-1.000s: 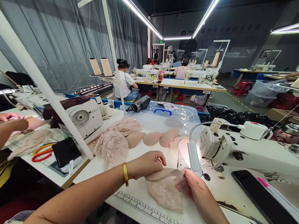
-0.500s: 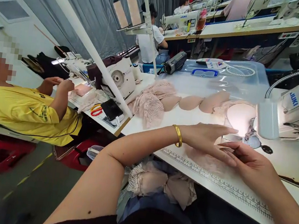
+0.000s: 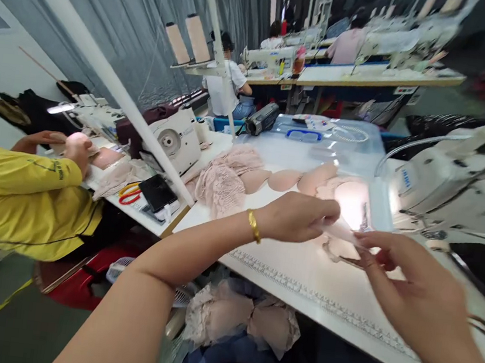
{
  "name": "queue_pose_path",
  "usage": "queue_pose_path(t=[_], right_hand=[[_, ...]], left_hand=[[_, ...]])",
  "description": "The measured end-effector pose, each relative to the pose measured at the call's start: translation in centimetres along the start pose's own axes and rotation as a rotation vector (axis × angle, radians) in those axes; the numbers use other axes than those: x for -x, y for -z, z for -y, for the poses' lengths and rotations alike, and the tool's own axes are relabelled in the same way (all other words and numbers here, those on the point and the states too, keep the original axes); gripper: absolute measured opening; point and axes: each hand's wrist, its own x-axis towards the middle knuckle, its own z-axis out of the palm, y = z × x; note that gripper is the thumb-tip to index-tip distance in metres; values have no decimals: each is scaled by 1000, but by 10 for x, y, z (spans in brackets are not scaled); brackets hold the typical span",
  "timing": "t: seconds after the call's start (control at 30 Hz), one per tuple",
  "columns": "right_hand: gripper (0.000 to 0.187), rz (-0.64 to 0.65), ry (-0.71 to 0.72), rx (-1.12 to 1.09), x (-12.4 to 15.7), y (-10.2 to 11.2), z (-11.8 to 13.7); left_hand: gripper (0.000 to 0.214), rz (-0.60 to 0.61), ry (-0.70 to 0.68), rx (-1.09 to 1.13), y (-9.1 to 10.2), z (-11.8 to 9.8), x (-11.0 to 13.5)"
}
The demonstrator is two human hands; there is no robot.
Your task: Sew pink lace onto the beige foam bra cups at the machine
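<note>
My left hand (image 3: 300, 217), with a gold bangle at the wrist, is closed on one end of a pale pink fabric piece (image 3: 342, 231). The fingers of my right hand (image 3: 411, 279) pinch its other end, so it spans the gap between them above the white table. Motion blurs it slightly. Just behind, a beige bra cup (image 3: 349, 197) lies lit under the sewing machine (image 3: 446, 177). A chain of beige cups (image 3: 286, 179) runs left from there to a heap of pink lace (image 3: 225, 176).
A ruler strip (image 3: 291, 285) lines the table's front edge. Lace-edged cups (image 3: 230, 315) rest on my lap. Behind the cups stands a clear plastic box (image 3: 343, 152) with a camcorder (image 3: 262, 119) beside it. A dark phone (image 3: 483, 270) lies right. A co-worker in yellow (image 3: 20, 195) sits left.
My left hand has gone from stretched fingers to a closed grip on the fabric. The fabric is now lifted between both hands. The view has swung right.
</note>
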Motion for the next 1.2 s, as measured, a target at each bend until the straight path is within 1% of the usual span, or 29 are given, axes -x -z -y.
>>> queue_pose_path(t=[0.03, 0.07, 0.1, 0.13, 0.17, 0.2, 0.23, 0.3, 0.33, 0.37, 0.4, 0.47, 0.5, 0.57, 0.63, 0.7, 0.8, 1.0, 1.2], right_hand=[[11, -27, 51, 2, 4, -6, -3], [12, -13, 116, 19, 7, -14, -9], [17, 16, 138, 26, 9, -20, -16], [22, 99, 145, 18, 10, -26, -25], [25, 153, 157, 26, 10, -30, -34], [30, 194, 157, 33, 9, -32, -42], [33, 236, 164, 36, 7, -32, -50], [34, 296, 204, 33, 1, -28, -63], [33, 328, 238, 23, -1, -25, -68], [33, 356, 274, 14, -3, -22, -73], [33, 376, 309, 5, -4, -20, -78], [36, 381, 356, -1, -2, -18, -89], [38, 362, 367, 11, 0, -17, -93], [41, 329, 373, 49, 5, -17, -101], [40, 345, 364, 73, 10, -16, -105], [38, 389, 350, 60, 11, -14, -105], [40, 413, 322, 32, 8, -10, -103], [40, 458, 282, 16, 8, -8, -103], [41, 451, 293, -4, 9, -9, -101]], left_hand=[[10, -54, -44, -136, -5, -2, 3], [16, -87, -104, -255, -13, -3, 6], [20, -86, -158, -347, -22, -2, 9], [18, -48, -206, -407, -31, -1, 11], [14, -13, -241, -429, -41, 0, 11], [20, 25, -275, -416, -50, 2, 9], [27, 44, -343, -408, -57, 4, 6], [21, 25, -452, -407, -66, 6, -4], [14, -1, -474, -414, -68, 7, -11], [7, -22, -470, -423, -70, 9, -18], [7, -28, -448, -427, -71, 10, -25], [11, -1, -395, -420, -75, 15, -35], [14, 13, -375, -412, -78, 17, -38], [17, -5, -340, -391, -86, 22, -39], [19, -67, -304, -367, -94, 25, -37], [20, -96, -301, -342, -98, 26, -34], [18, -75, -315, -315, -99, 25, -34], [11, -73, -287, -312, -99, 22, -37], [23, -93, -299, -303, -97, 18, -36]])
